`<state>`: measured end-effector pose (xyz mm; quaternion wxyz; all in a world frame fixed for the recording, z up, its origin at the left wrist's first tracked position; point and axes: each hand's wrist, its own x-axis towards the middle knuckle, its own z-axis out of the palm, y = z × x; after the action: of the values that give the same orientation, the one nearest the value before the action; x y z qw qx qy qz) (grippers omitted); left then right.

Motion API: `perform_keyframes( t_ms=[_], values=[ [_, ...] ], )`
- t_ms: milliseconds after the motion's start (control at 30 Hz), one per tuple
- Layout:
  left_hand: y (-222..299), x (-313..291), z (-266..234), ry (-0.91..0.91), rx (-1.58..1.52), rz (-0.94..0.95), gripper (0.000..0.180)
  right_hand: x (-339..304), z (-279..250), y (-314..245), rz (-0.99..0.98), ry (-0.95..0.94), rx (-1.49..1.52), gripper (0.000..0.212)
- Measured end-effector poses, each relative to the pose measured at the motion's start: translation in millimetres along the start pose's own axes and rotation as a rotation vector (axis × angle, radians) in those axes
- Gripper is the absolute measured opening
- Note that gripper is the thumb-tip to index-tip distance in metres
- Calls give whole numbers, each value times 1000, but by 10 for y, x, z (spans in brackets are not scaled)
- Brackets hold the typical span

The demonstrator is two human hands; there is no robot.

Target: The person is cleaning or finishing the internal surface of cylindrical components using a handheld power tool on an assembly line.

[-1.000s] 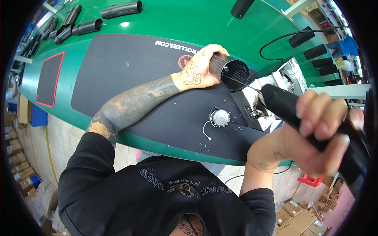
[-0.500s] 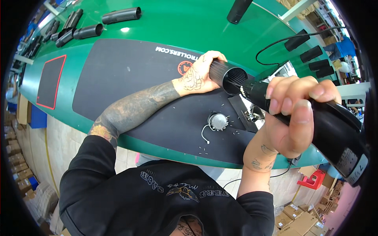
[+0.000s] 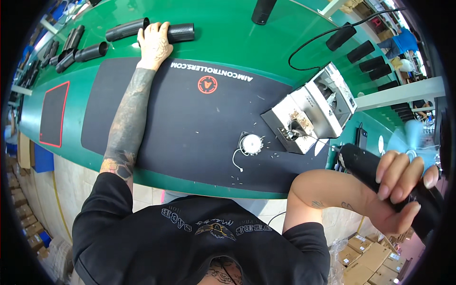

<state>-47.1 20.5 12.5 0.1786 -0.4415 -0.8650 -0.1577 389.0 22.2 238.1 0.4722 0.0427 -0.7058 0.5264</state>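
My left hand (image 3: 156, 47) is at the far left of the table, its fingers wrapped over the end of a black perforated tube (image 3: 183, 33). That tube lies on its side on the green surface, close to another black tube (image 3: 126, 30). At the right edge my right hand (image 3: 403, 192) grips a black electric screwdriver (image 3: 358, 162), whose thin bit points left toward a silver screw feeder (image 3: 313, 107). A small round silver motor (image 3: 251, 144) with a white cable rests on the dark mat (image 3: 180, 123), with several tiny screws scattered around it.
Several black tubes lie at the far left, including an open-ended one (image 3: 91, 52). Another tube (image 3: 263, 10) stands at the back, and more (image 3: 341, 37) line the right side. A black cable (image 3: 323, 34) loops behind the feeder. A blue fan (image 3: 411, 142) spins at right.
My left hand has carried the perforated tube left to beside the other tubes. My right hand has drawn the screwdriver out of the tube and moved right and down, revealing the screw feeder.
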Motion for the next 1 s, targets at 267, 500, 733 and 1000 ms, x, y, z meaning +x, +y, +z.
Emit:
perform_keyframes(
  t_ms=[267, 500, 733, 1000],
  values=[
    [124, -112, 116, 331, -73, 253, 55, 171, -196, -3, 150, -66, 262, 38],
    [702, -171, -87, 288, -481, 421, 47, 17, -614, -168, 142, -8, 429, 43],
    [1453, -389, -184, 87, -825, 456, 41, 37, -326, -116, -31, -32, 114, 43],
    [1734, -485, -223, -120, -1097, 242, 39, 207, -114, -54, -30, -96, 11, 42]
  ],
)
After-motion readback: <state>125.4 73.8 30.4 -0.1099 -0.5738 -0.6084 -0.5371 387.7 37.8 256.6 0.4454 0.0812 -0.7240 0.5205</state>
